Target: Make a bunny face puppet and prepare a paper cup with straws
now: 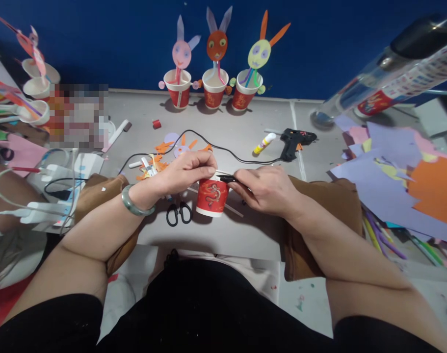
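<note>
My left hand, a jade-coloured bangle on its wrist, grips the rim of a red paper cup with a dragon print. My right hand is closed on a slim black tool, pen-like in shape; its exact kind is hard to make out. Its tip meets the cup just under the white rim. Black-handled scissors lie left of the cup, and a thin pale stick shows at its right. The cup's inside is hidden from me.
Three paper-cup rabbits stand along the blue wall. A black glue gun with its cord and a yellow glue stick lie beyond my hands. Purple paper piles at right; power strips sit at left near another person's arm.
</note>
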